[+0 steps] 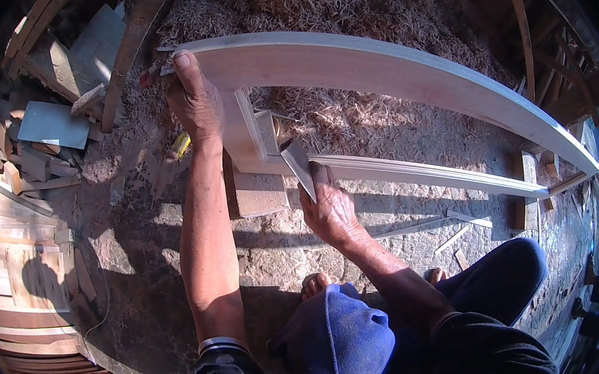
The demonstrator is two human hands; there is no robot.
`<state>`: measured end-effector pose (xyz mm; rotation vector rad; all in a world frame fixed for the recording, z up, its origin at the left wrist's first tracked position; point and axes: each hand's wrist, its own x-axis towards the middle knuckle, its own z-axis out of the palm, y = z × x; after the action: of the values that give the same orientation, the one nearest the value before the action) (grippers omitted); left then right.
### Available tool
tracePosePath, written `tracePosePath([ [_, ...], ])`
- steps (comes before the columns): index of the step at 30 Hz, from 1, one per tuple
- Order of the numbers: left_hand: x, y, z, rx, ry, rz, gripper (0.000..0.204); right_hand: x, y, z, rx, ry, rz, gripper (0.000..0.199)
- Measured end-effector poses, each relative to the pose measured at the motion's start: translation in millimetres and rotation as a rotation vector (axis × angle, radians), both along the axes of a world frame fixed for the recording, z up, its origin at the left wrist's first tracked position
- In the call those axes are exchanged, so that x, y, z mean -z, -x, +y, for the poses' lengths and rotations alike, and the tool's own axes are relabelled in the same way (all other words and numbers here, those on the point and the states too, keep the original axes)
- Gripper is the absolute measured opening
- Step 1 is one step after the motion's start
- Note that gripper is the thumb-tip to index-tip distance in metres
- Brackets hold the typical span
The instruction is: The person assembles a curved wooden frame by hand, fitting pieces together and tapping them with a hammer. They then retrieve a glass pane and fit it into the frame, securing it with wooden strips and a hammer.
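A long pale wooden frame (375,73) with moulded inner edges stretches from upper left to far right, standing on edge. At its left end, my left hand (194,100) grips the corner, thumb on top and fingers mostly hidden. My right hand (331,204) is closed around a flat metal blade (298,164), whose handle is hidden in the fist. The blade's wide end points up and left, close to the frame's inner corner and lower rail. I cannot tell whether it touches the wood. Under the near corner sits a wooden block (260,191).
Wood shavings (339,3) are heaped behind the frame. Offcuts (31,166) pile up at left, above stacked boards (58,372). A second support block (525,187) stands near the frame's right end. Thin strips (455,233) lie on the rough floor. A small yellow object (181,145) lies beside my left forearm.
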<state>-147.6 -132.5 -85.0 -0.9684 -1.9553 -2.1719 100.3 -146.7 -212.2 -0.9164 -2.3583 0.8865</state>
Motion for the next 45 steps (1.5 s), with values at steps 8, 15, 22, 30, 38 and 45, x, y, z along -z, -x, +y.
tracePosePath([
  [8,6,-7,-5,-0.019,0.038,-0.004,0.092,19,3,11,-0.005,0.055,-0.155,0.035],
  [15,28,14,8,0.029,0.018,0.099,0.079,15,-5,10,-0.096,0.435,0.059,0.034],
  [22,28,22,20,0.010,0.076,0.082,0.082,-19,-3,30,-0.153,-0.014,0.152,0.041],
  [30,42,22,21,0.084,0.021,0.057,0.084,10,-16,25,-0.019,0.046,0.083,0.041],
  [38,47,13,18,0.057,0.081,0.003,0.083,33,-2,-3,-0.006,0.107,0.041,0.040],
  [45,32,-2,10,0.056,0.064,0.045,0.096,31,15,-9,0.000,0.133,-0.054,0.064],
])
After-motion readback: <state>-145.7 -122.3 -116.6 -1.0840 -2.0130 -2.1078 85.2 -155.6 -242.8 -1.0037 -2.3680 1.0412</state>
